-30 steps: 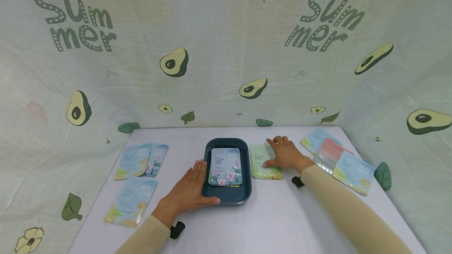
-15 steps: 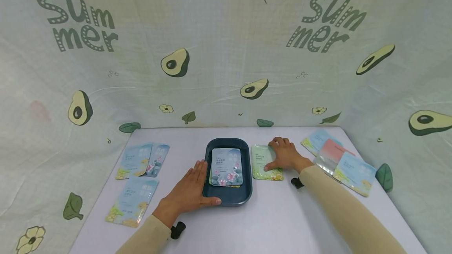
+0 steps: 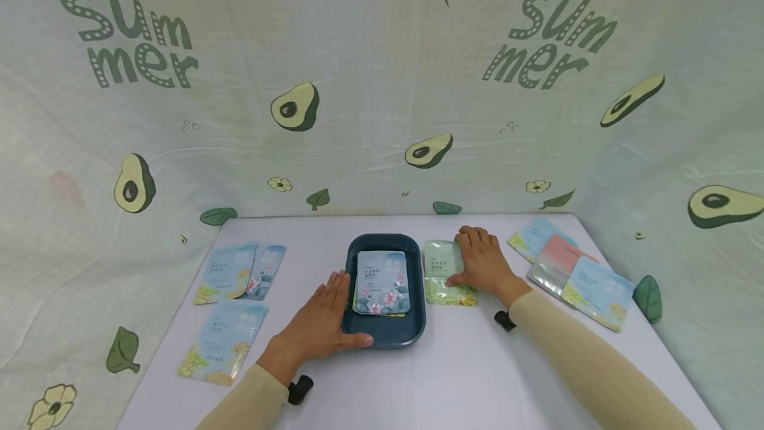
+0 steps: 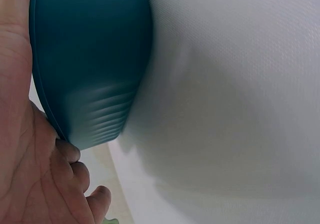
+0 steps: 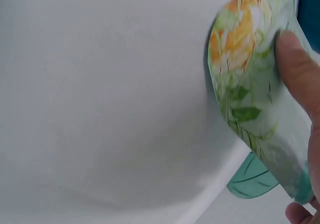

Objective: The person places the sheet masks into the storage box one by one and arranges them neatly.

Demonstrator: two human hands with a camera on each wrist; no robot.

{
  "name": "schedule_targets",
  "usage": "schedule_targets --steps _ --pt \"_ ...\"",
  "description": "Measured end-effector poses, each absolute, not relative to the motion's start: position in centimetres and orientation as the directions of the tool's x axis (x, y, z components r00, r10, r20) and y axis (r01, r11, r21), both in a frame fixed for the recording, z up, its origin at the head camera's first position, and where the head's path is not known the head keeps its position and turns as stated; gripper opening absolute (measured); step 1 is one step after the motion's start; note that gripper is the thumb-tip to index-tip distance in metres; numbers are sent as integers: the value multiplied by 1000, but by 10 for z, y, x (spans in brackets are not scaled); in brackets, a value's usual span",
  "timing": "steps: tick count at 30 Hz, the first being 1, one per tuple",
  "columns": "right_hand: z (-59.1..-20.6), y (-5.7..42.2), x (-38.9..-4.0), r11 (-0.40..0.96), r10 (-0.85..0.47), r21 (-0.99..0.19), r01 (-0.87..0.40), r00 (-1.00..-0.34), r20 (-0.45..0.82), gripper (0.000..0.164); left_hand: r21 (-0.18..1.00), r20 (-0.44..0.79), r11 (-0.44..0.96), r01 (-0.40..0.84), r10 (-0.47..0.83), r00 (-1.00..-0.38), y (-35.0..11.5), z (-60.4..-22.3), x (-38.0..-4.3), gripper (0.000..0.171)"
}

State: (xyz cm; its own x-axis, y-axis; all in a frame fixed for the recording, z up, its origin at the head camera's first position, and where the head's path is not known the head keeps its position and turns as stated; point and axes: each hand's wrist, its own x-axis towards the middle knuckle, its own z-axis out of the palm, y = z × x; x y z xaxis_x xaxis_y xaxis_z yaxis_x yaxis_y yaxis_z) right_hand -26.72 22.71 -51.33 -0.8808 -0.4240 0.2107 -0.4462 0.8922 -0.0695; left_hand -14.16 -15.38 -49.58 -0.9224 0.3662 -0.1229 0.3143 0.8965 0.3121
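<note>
Green packet (image 3: 443,263) bows between the thumb and fingers of your right hand (image 3: 486,264), right of center in the head view and just beside a dark blue tray (image 3: 384,332). Hands apart, you lay your left hand (image 3: 316,324) along the tray's left side, fingers straight, thumb at its near rim. Inside the tray lies a pink-flowered packet (image 3: 383,282). Blue packets (image 3: 222,340) rest on the white worktop (image 3: 453,370) at lower left; a pink-and-silver packet (image 3: 562,262) lies at lower right.
</note>
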Motion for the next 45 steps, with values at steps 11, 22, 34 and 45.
schedule_targets --steps 11,22,34,45 --pt "-513 220 -247 887 -328 -208 -411 -880 343 73 302 -132 901 311 362 -923 -153 -494 -142 135" --pt "-508 210 -238 813 -256 -431 -391 -905 339 56 301 -147 904 302 358 -922 -153 -492 -141 135" --pt "-495 211 -245 791 -179 -557 -251 -967 182 37 306 -130 905 295 347 -929 -153 -496 -141 136" --pt "-484 216 -247 696 -128 -687 -209 -978 167 42 300 -134 909 289 341 -931 -153 -497 -142 137"
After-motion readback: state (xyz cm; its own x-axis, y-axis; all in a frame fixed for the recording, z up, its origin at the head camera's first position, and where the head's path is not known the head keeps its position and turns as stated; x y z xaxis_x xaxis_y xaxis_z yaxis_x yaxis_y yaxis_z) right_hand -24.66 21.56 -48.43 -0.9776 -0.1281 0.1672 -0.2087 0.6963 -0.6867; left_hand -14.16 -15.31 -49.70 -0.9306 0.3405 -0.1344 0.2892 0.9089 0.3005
